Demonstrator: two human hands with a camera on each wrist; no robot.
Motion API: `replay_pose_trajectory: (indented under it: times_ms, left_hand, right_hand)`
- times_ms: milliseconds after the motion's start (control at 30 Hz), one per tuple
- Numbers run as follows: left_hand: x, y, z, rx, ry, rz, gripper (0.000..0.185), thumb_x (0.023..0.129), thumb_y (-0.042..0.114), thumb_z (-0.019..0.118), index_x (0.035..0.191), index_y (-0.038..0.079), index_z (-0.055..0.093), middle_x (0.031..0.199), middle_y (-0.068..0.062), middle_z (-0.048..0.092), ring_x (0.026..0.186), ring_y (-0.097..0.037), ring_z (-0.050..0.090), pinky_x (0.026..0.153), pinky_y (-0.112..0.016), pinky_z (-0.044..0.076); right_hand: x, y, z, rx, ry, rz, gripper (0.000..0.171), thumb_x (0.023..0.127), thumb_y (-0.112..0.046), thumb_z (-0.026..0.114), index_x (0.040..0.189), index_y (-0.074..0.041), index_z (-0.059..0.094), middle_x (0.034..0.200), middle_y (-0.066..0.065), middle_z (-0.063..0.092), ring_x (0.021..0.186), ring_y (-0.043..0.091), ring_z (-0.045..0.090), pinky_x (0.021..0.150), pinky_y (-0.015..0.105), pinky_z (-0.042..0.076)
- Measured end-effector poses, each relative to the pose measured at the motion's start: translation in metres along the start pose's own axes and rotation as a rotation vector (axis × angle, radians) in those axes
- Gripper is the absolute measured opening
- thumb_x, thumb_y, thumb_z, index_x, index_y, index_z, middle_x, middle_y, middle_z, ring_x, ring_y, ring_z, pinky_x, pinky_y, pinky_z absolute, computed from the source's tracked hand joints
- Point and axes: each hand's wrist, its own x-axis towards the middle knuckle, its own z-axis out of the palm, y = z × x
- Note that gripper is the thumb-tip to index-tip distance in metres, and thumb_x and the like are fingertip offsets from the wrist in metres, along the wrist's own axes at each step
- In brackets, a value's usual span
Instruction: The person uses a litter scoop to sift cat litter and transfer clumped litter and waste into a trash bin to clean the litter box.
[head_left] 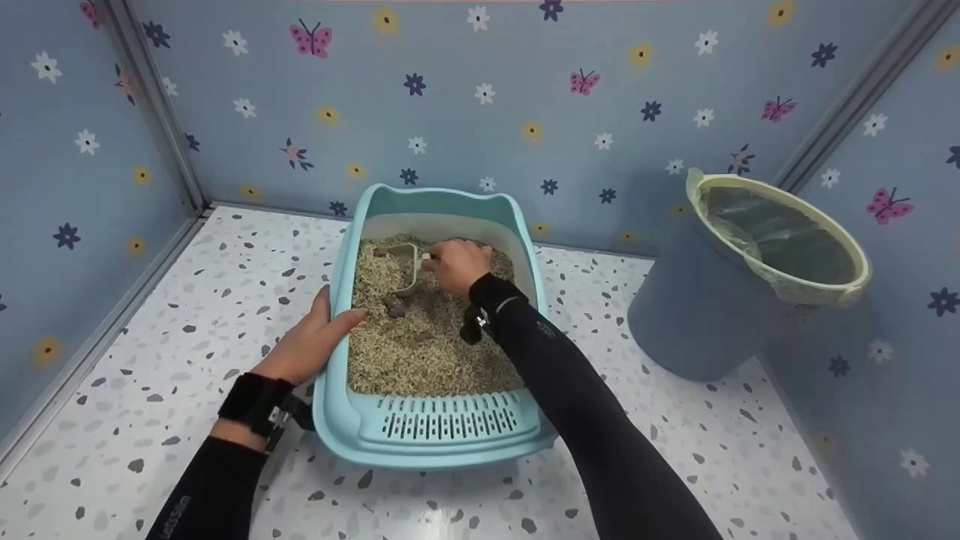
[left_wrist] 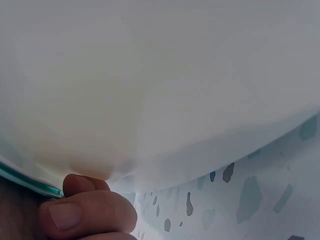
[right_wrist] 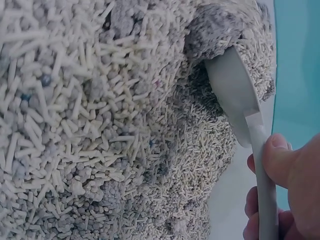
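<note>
The right-hand grip (head_left: 459, 266) is closed around the handle (right_wrist: 267, 200) of the scoop (right_wrist: 232, 92); the thumb lies along one side, the fingers wrap the other. The scoop is inside the litter tray (head_left: 439, 452), toward its far left portion, with its blade set into the litter (head_left: 416, 367) against a grey clump (right_wrist: 212, 32). The left-hand grip (head_left: 306, 341) is clamped on the tray's left rim: the thumb extends over the edge to the inner side, and the fingers curl at the outer side. The tray rests on the speckled floor (head_left: 210, 315). A lined bin (head_left: 697, 315) stands apart, to the tray's right.
</note>
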Motion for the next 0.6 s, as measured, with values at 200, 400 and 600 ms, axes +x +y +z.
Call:
replay_pose_trajectory:
  times_ms: [200, 400, 600]
  left_hand:
    - [0.001, 0.000, 0.000, 0.000, 0.002, 0.008, 0.108, 0.110, 0.076, 0.045, 0.178, 0.021, -0.020, 0.181, -0.033, 0.010, 0.160, -0.058, 0.029, 0.129, -0.072, 0.024]
    - [0.001, 0.000, -0.001, 0.004, 0.005, 0.006, 0.107, 0.111, 0.073, 0.046, 0.178, 0.019, -0.019, 0.180, -0.035, 0.013, 0.159, -0.058, 0.030, 0.129, -0.072, 0.024]
    - [0.002, 0.000, -0.001, 0.016, 0.004, 0.010, 0.109, 0.110, 0.076, 0.045, 0.178, 0.017, -0.019, 0.180, -0.036, 0.012, 0.160, -0.059, 0.027, 0.129, -0.073, 0.022]
  right_hand:
    - [-0.003, 0.006, -0.004, 0.082, -0.049, -0.011, 0.035, 0.115, -0.042, 0.062, 0.090, -0.017, 0.059, 0.091, 0.003, 0.065, 0.087, 0.025, 0.053, 0.086, 0.044, 0.022]
    - [-0.010, 0.016, -0.016, 0.143, -0.071, 0.000, 0.032, 0.117, -0.040, 0.059, 0.119, -0.013, 0.077, 0.118, 0.008, 0.078, 0.105, 0.033, 0.067, 0.092, 0.044, 0.034]
    - [-0.020, 0.024, -0.036, 0.164, -0.067, 0.013, 0.032, 0.118, -0.038, 0.058, 0.125, -0.013, 0.078, 0.115, 0.009, 0.077, 0.110, 0.033, 0.069, 0.111, 0.060, 0.039]
